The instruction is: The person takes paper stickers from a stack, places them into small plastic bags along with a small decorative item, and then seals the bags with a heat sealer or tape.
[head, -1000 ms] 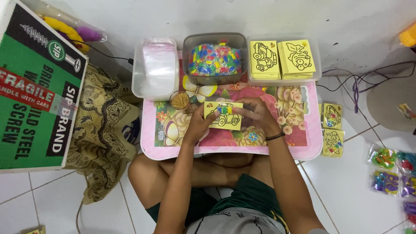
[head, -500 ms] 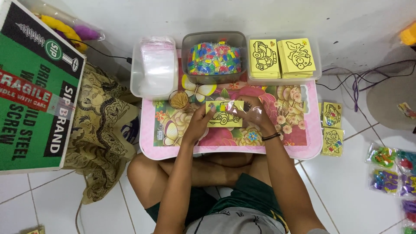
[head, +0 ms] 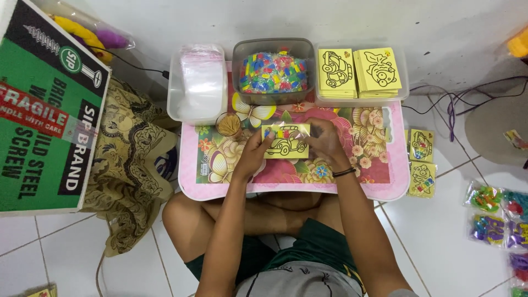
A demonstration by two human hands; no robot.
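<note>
My left hand (head: 254, 153) and right hand (head: 324, 142) pinch opposite ends of yellow car card (head: 286, 141), fingers clamped on its edges, card held just above floral pink lap table (head: 379, 187). Step, judged: assembling card set. Next move needs steady two-sided grip. Card flat, stiff, matte; small coloured bits on top edge, kind unclear. Clear tub of coloured pieces (head: 273, 71) behind.

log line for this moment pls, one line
left hand holds card left edge | right hand holds right edge | card over tray | bin behind
</note>
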